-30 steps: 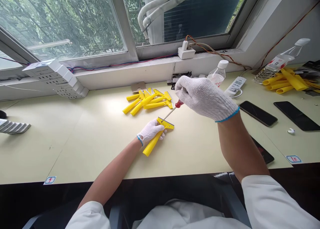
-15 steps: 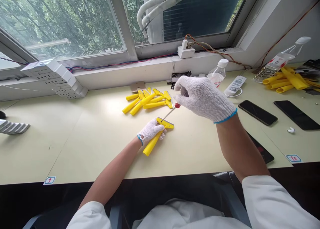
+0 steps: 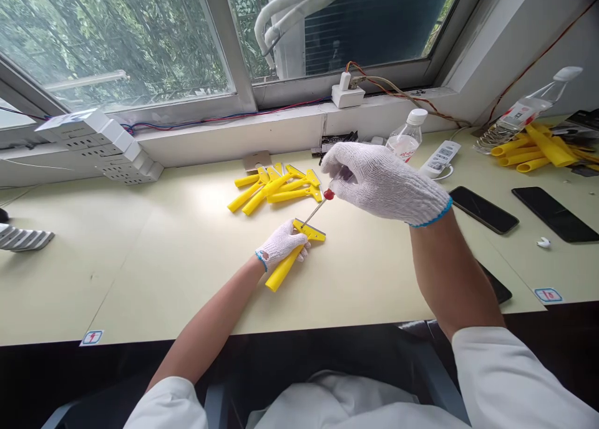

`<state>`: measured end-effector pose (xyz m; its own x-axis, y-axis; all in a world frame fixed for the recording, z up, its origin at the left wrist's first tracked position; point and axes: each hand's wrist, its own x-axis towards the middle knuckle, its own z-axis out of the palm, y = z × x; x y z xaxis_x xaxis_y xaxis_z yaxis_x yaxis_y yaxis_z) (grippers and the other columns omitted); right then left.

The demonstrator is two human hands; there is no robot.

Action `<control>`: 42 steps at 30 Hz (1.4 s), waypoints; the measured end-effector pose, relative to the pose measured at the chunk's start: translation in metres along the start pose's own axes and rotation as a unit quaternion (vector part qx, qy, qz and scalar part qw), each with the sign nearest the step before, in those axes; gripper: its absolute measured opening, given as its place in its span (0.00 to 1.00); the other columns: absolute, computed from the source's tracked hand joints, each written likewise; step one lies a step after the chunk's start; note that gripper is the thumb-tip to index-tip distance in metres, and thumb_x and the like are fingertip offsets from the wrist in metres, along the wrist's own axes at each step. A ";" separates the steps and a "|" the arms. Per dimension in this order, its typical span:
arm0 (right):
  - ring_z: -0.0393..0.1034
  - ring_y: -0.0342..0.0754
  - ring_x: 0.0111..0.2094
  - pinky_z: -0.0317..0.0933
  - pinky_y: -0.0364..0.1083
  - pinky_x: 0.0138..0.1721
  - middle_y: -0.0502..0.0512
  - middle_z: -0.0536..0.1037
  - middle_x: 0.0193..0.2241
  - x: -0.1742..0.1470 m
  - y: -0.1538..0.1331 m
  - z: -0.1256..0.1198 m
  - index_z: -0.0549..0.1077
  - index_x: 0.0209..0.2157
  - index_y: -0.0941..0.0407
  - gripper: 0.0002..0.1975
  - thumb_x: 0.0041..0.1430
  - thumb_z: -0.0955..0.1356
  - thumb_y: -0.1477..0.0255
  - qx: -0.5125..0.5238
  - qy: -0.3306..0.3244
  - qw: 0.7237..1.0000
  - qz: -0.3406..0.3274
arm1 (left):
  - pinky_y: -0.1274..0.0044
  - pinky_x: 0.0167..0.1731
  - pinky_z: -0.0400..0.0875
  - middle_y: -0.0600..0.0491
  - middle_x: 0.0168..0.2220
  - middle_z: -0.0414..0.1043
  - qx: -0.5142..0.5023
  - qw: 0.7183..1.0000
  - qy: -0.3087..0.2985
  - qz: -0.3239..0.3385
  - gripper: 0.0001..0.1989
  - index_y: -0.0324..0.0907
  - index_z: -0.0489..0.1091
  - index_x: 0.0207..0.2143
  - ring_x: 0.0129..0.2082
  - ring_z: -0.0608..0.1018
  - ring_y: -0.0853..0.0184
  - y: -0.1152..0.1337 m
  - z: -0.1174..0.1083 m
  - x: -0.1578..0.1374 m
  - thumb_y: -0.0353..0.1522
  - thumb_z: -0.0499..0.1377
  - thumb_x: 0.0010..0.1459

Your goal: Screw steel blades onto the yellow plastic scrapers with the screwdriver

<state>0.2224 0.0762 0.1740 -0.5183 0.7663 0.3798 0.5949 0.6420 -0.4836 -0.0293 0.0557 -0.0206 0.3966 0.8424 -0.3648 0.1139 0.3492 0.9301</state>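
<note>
Scraper (image 3: 284,271), bright yellow, T-shaped.

A workshop, judging by the screwdriver (image 3: 329,194) (and piled scrapers (image 3: 266,192)).

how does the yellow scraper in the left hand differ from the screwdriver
Color: the scraper is yellow, while the screwdriver shows red above a grey shaft.
Shape: the scraper has a thick handle and broad head; the screwdriver's shaft is thin.
Pose: the scraper's handle points toward the near table edge, while the screwdriver slants up from the scraper's head to the right hand.
Shared: a white-gloved hand is on each, the left on the scraper.
</note>
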 end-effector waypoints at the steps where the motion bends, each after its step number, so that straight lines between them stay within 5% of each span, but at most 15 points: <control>1: 0.79 0.61 0.43 0.73 0.62 0.48 0.58 0.87 0.40 0.000 -0.001 0.000 0.84 0.46 0.47 0.11 0.67 0.72 0.59 0.001 -0.003 1.000 -0.004 | 0.74 0.28 0.81 0.50 0.39 0.80 0.000 1.000 0.001 0.002 0.14 0.44 0.63 0.47 0.27 0.83 0.68 0.000 0.000 0.000 0.31 0.65 0.64; 8: 0.80 0.61 0.40 0.74 0.61 0.43 0.58 0.87 0.36 0.002 -0.006 0.007 0.83 0.46 0.48 0.13 0.68 0.72 0.56 -0.050 0.053 0.996 0.046 | 0.74 0.29 0.82 0.49 0.40 0.80 0.000 1.000 -0.007 0.004 0.15 0.44 0.64 0.48 0.28 0.84 0.67 -0.004 -0.002 0.003 0.32 0.66 0.64; 15: 0.80 0.58 0.40 0.76 0.59 0.44 0.55 0.87 0.40 -0.001 -0.010 -0.001 0.81 0.42 0.47 0.06 0.65 0.73 0.63 -0.001 -0.018 1.000 -0.017 | 0.75 0.28 0.82 0.48 0.40 0.80 -0.003 1.000 -0.007 0.005 0.12 0.43 0.65 0.46 0.28 0.83 0.67 0.001 0.001 0.000 0.31 0.65 0.64; 22: 0.80 0.59 0.38 0.73 0.59 0.43 0.58 0.86 0.36 0.001 -0.007 0.001 0.82 0.45 0.50 0.09 0.68 0.73 0.62 -0.058 0.038 0.996 0.054 | 0.74 0.28 0.81 0.47 0.42 0.81 0.001 1.000 -0.005 0.007 0.13 0.43 0.65 0.48 0.29 0.83 0.67 0.001 0.001 -0.001 0.31 0.65 0.64; 37: 0.77 0.53 0.34 0.71 0.53 0.40 0.52 0.83 0.34 -0.001 0.018 -0.003 0.78 0.41 0.50 0.06 0.62 0.75 0.70 -0.033 0.152 0.988 0.008 | 0.73 0.29 0.80 0.44 0.47 0.82 -0.001 1.000 -0.004 0.018 0.15 0.42 0.68 0.49 0.28 0.82 0.68 0.009 0.003 -0.005 0.35 0.67 0.63; 42: 0.77 0.55 0.36 0.71 0.54 0.42 0.54 0.83 0.34 0.009 0.042 -0.002 0.76 0.38 0.50 0.04 0.63 0.74 0.69 -0.040 0.166 0.984 0.054 | 0.75 0.26 0.74 0.51 0.29 0.77 0.009 1.000 0.000 0.014 0.07 0.41 0.73 0.36 0.22 0.76 0.69 0.009 -0.001 -0.005 0.36 0.65 0.61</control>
<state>0.2439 0.1104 0.1590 -0.2279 0.7882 0.5717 0.6888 0.5455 -0.4775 -0.0310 0.0548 -0.0108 0.4003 0.8513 -0.3391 0.1193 0.3185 0.9404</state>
